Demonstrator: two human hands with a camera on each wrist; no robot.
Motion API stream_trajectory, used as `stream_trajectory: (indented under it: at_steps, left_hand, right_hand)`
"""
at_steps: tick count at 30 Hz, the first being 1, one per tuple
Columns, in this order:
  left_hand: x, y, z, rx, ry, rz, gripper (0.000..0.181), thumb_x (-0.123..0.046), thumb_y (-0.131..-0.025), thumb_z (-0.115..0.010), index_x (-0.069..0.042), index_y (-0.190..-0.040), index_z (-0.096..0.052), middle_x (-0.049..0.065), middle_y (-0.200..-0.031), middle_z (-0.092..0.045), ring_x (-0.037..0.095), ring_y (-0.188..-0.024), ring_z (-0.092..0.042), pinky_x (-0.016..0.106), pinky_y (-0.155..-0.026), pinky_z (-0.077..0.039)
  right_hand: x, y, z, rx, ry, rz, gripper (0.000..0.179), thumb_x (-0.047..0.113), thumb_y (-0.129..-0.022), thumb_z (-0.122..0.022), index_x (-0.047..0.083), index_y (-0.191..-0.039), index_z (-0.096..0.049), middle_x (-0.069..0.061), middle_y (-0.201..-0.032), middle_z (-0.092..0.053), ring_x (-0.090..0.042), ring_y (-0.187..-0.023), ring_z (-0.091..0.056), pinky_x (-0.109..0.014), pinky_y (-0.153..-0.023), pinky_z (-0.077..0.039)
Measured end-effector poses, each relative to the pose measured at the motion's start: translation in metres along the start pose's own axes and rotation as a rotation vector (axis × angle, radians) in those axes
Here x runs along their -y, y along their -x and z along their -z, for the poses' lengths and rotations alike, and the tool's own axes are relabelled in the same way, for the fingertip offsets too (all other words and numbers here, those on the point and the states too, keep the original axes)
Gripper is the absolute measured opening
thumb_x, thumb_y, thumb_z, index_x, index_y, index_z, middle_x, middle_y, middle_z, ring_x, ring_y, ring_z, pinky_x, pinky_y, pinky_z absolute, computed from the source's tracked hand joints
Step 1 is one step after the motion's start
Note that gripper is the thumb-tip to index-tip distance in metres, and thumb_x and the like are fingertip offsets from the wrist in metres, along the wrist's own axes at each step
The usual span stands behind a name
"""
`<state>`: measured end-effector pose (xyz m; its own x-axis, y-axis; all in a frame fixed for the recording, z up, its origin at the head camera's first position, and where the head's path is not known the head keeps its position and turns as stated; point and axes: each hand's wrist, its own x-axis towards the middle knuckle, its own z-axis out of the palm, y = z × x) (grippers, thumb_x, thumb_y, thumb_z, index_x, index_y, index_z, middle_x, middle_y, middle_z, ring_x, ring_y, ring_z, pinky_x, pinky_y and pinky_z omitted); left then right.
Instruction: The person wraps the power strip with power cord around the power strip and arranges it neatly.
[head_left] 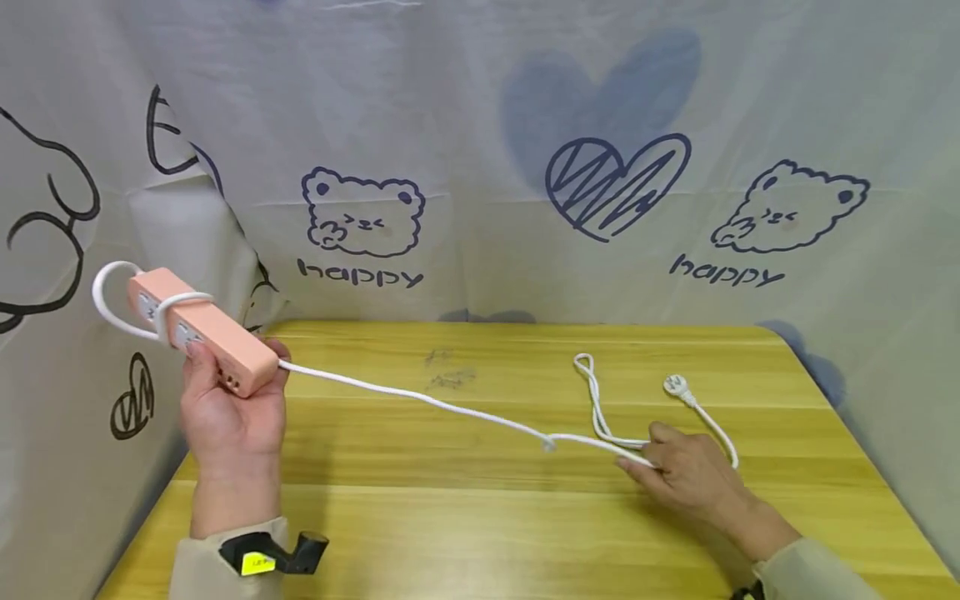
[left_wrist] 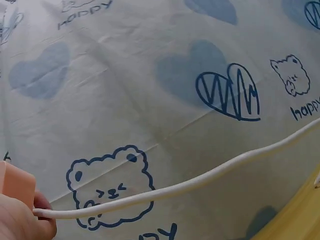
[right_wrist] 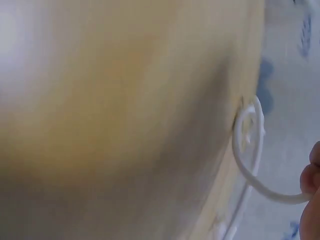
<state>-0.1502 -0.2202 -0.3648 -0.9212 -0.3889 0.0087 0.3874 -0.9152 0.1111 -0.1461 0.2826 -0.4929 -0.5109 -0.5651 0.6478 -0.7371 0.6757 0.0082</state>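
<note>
We are gripping a long salmon-pink plastic power strip [head_left: 222,333] in our left hand [head_left: 236,412], thumb and fingers closing around its near end, and holding it tilted above the left side of a yellow wood-grain surface [head_left: 450,525]. Its slim white cord [head_left: 360,384] is running across to our right hand [head_left: 690,468], whose thumb and fingers are pinching it. 1 loop is wrapping the strip; a round white plug [head_left: 677,385] is showing beyond our right hand.
</note>
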Motion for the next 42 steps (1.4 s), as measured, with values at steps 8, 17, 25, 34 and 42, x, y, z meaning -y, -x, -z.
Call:
stream_trajectory:
  at_steps: [8,17,25,34,42]
  left_hand:
    - [0.049,0.04,0.001,0.208,-0.232,0.253,0.045,-0.026,-0.11,-0.05,-0.021,-0.154,-0.04,0.012,-0.118,-0.065,0.029,-0.094,-0.07,0.043,-0.083,-0.062]
    - [0.121,0.086,-0.012,0.343,-0.489,0.384,0.051,-0.032,-0.113,-0.044,-0.03,-0.163,-0.034,0.002,-0.137,-0.057,0.018,-0.113,-0.066,0.044,-0.1,-0.06]
    - [0.12,0.068,-0.007,0.298,-0.552,0.367,0.05,-0.024,-0.113,-0.047,-0.029,-0.162,-0.036,0.006,-0.148,-0.052,0.02,-0.119,-0.065,0.05,-0.106,-0.057]
    - [0.089,0.032,0.026,0.206,-1.355,0.143,0.066,-0.009,-0.107,-0.06,-0.024,-0.165,-0.033,0.011,-0.131,-0.051,0.022,-0.106,-0.067,0.033,-0.084,-0.064]
    - [0.098,0.035,0.033,0.668,-2.337,-0.387,0.067,-0.011,-0.094,-0.079,-0.015,-0.156,-0.051,0.016,-0.113,-0.066,0.029,-0.079,-0.064,0.041,-0.058,-0.054]
  right_hand:
    - [0.013,-0.025,0.014,0.499,0.193,-0.395,0.029,0.036,-0.099,-0.072,0.013,-0.082,-0.067,0.001,-0.077,-0.054,-0.019,-0.065,-0.055,-0.044,-0.059,-0.05]
    - [0.112,-0.061,-0.013,0.561,0.195,-0.238,0.073,0.022,-0.089,-0.078,0.004,-0.154,-0.05,-0.021,-0.159,-0.05,-0.044,-0.152,-0.039,-0.075,-0.123,-0.02]
    - [0.119,-0.067,-0.053,0.186,-0.575,-0.586,0.014,0.019,-0.103,-0.068,0.012,-0.095,-0.076,-0.004,-0.093,-0.079,-0.017,-0.106,-0.075,-0.048,-0.113,-0.05]
    - [0.071,-0.074,0.014,0.107,-0.687,-0.638,0.008,0.017,-0.104,-0.068,0.014,-0.098,-0.073,0.007,-0.067,-0.053,-0.003,-0.057,-0.048,-0.024,-0.051,-0.046]
    - [0.098,-0.114,0.064,0.541,-0.388,0.038,0.028,0.008,-0.098,-0.067,0.016,-0.123,-0.077,0.013,-0.105,-0.076,0.004,-0.086,-0.061,-0.026,-0.076,-0.06]
